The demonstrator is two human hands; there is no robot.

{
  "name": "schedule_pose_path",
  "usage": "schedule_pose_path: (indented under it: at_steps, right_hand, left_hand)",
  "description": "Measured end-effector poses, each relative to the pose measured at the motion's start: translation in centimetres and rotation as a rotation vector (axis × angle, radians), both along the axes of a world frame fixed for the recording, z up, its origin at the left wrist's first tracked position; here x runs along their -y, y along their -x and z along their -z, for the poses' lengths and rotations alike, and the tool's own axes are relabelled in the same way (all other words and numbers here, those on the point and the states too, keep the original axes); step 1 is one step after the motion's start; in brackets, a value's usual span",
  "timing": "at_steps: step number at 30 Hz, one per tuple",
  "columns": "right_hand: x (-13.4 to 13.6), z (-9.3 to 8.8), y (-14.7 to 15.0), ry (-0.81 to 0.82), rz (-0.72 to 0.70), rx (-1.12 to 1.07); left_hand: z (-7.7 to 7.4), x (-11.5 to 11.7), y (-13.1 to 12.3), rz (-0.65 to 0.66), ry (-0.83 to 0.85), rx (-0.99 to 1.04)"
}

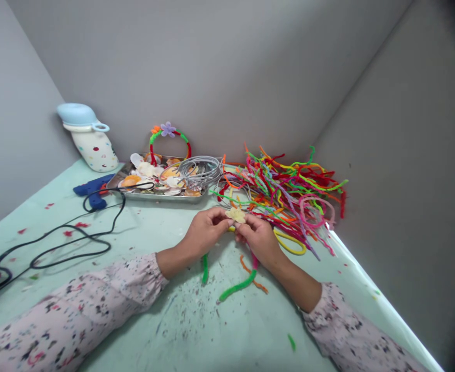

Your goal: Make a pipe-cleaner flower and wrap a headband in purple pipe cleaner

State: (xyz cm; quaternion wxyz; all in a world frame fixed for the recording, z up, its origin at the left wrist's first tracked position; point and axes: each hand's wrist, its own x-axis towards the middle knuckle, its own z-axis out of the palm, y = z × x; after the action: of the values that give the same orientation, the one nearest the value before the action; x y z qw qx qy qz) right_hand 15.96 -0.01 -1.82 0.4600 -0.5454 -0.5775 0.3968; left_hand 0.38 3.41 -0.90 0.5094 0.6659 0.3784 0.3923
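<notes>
A pale yellow flower (236, 215) is pinched between the fingertips of both hands above the middle of the table. My left hand (206, 232) is closed on its left side, and my right hand (261, 238) is closed on its right side. Beneath the hands shows a green and pink pipe-cleaner band (238, 287), partly hidden by my right hand; whether the flower is joined to it I cannot tell. A green end (205, 269) pokes out below my left hand. An orange pipe-cleaner piece (259, 285) lies by the band.
A heap of colourful pipe cleaners (285, 191) lies at the back right, beside coiled grey wire (204, 170). A metal tray (161, 197) holds flower pieces and a finished-looking headband (190, 147). At left are a blue glue gun (95, 188), its black cord (76, 256) and a white bottle (95, 150).
</notes>
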Motion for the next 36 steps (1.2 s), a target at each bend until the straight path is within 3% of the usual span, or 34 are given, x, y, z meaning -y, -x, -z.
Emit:
schedule_pose_path:
  at_steps: [25, 36]
  right_hand:
    - [-0.03, -0.08, 0.04, -0.033, 0.006, 0.041]
    - [0.06, 0.38, -0.21, -0.119, -0.032, -0.054]
  left_hand:
    - [-0.32, 0.17, 0.10, -0.039, -0.160, -0.150]
    - [-0.24, 0.23, -0.08, -0.007, -0.083, -0.138]
